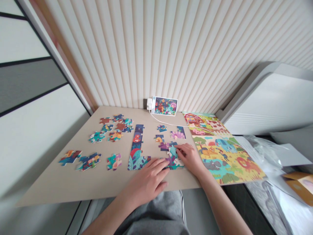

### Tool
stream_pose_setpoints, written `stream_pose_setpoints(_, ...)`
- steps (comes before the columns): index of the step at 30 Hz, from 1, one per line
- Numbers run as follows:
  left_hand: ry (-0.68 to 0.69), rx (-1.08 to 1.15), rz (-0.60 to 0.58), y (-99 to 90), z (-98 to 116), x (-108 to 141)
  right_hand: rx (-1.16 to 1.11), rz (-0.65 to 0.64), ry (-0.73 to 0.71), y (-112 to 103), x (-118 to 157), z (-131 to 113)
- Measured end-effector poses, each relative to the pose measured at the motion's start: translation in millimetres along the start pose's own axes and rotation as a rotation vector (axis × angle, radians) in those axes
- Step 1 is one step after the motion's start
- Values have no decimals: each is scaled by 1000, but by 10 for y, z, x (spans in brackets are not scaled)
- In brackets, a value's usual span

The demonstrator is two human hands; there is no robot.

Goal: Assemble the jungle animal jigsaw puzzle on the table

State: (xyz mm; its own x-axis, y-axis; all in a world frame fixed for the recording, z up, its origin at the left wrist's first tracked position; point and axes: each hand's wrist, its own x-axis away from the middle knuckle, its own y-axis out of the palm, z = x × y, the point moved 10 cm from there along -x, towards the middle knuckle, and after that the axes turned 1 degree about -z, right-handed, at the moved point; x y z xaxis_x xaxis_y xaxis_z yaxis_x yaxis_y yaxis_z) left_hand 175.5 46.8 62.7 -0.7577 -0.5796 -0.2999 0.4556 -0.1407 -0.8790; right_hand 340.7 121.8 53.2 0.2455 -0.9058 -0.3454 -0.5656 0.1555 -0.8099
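My left hand (153, 174) lies flat with fingers stretched over the bottom row of a partly joined jigsaw puzzle (137, 156), hiding part of that row. The joined pieces run up the left side and along the bottom. My right hand (189, 158) has its fingertips together on a turquoise puzzle piece (172, 150) above the bottom right of the puzzle. Whether that piece is locked in cannot be seen. Close by lie a purple piece (164, 146), an orange-and-blue piece (159, 138), a dark blue piece (161, 128) and pink-purple pieces (178, 134).
Several loose puzzle pieces (114, 136) are spread over the left of the beige table (61, 187). A picture card (165, 106) leans at the back beside a white charger (149, 103), whose cable crosses the table. Two finished animal puzzles (227, 160) cover the right side.
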Motion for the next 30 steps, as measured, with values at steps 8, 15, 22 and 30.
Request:
stream_pose_setpoints(8,-14,-47,7,103,-51,-176,41,-13,-10,9,12,-25)
stream_pose_setpoints(15,-23,-36,-4,138,-64,-171,103,-21,-26,40,56,10)
stream_pose_setpoints(22,1,-42,-11,119,-27,-160,124,-23,-37,-6,146,-29)
stream_pose_setpoints(30,23,-42,-14,108,-1,-141,117,-34,-70,-39,182,-155)
